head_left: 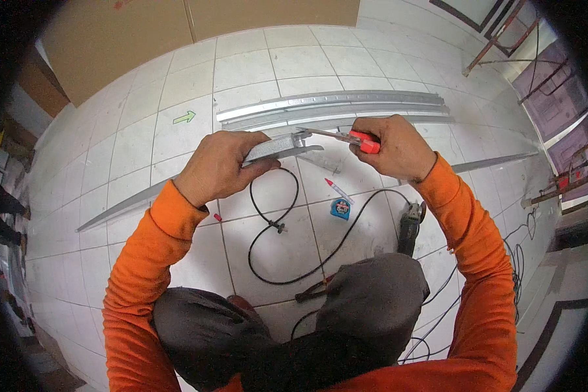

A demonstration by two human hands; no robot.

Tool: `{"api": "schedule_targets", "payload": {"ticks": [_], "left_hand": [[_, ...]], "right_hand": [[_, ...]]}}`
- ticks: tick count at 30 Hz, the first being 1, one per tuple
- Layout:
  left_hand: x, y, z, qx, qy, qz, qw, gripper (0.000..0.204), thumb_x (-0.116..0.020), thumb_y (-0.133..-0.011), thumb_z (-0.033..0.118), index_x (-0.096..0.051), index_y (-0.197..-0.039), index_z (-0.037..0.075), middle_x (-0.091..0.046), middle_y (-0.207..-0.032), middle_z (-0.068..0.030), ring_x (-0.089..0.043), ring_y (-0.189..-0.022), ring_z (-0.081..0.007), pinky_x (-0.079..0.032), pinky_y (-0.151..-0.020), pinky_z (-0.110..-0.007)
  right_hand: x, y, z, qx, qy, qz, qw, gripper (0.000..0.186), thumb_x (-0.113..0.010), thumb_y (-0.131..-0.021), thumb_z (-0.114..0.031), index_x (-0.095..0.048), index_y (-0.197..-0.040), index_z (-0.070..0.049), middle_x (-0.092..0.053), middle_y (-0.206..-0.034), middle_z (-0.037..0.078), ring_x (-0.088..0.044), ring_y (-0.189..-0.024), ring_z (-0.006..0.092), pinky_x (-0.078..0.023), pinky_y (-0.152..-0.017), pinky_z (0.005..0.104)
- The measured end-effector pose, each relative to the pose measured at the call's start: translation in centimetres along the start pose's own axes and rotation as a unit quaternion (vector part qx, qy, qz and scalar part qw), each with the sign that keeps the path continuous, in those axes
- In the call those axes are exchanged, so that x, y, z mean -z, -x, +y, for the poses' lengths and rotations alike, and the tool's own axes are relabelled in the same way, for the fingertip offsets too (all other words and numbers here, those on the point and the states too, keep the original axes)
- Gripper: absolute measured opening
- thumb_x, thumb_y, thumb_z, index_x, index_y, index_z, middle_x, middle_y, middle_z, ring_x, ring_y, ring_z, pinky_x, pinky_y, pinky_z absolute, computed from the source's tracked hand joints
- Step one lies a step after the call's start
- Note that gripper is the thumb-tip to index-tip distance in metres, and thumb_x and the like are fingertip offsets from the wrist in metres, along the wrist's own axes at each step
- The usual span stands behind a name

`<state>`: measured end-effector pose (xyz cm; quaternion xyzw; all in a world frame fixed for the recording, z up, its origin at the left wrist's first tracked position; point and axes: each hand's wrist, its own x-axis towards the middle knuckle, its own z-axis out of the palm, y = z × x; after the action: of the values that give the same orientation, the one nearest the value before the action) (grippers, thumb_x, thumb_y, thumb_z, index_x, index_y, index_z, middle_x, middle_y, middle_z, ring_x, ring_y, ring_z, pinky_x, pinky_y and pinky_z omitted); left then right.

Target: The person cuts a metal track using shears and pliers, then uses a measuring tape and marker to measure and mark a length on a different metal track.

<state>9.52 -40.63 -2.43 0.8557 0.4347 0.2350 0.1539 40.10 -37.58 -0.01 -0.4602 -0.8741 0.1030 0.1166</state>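
Observation:
My left hand grips a galvanized steel channel near its end, thumb below and fingers over the top. Closed around a red handle, my right hand holds what look like tin snips. Their grey metal jaws point left and meet the end of the channel. A long metal strip shows left of my left sleeve; whether it belongs to the held channel I cannot tell. Below the hands, a red and white marker lies beside a blue tape measure on the tiles.
Several long metal channels lie across the floor beyond my hands. An angle grinder rests near my right knee, its black cord looping between my legs. A red cap lies at left. Large cardboard and scaffold frames stand farther off.

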Motion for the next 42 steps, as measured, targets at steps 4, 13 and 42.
{"api": "schedule_targets", "payload": {"ticks": [4,13,42], "left_hand": [[1.2,-0.2,0.0,0.061,0.065,-0.064,0.994,0.033,-0.073,-0.086,0.033,-0.071,-0.098,0.002,-0.065,-0.071,-0.0163,-0.061,-0.063,-0.0291,-0.049,-0.063,-0.037],[2.2,0.2,-0.1,0.140,0.192,-0.131,0.963,0.034,-0.075,-0.087,0.034,-0.068,-0.081,0.002,-0.057,-0.061,-0.0006,-0.050,-0.054,-0.0106,-0.042,-0.052,-0.028],[3.0,0.5,0.8,0.143,0.211,-0.157,0.954,0.029,-0.078,-0.084,0.031,-0.068,-0.080,0.004,-0.056,-0.061,0.0021,-0.050,-0.055,-0.0077,-0.042,-0.052,-0.024]], "right_hand": [[-0.4,-0.3,0.2,-0.002,-0.111,-0.035,0.993,0.028,-0.068,-0.083,-0.025,-0.064,-0.101,-0.004,-0.065,-0.081,0.017,-0.061,-0.075,0.0355,-0.050,-0.071,0.0397],[-2.0,-0.9,-0.8,0.061,-0.101,0.055,0.991,0.034,-0.070,-0.083,-0.022,-0.062,-0.110,-0.003,-0.067,-0.099,0.017,-0.064,-0.089,0.0370,-0.050,-0.080,0.0415],[-4.2,-1.1,-1.2,0.053,-0.071,0.084,0.993,0.026,-0.071,-0.080,-0.027,-0.062,-0.096,-0.009,-0.067,-0.080,0.016,-0.064,-0.077,0.0392,-0.051,-0.068,0.0468]]}}
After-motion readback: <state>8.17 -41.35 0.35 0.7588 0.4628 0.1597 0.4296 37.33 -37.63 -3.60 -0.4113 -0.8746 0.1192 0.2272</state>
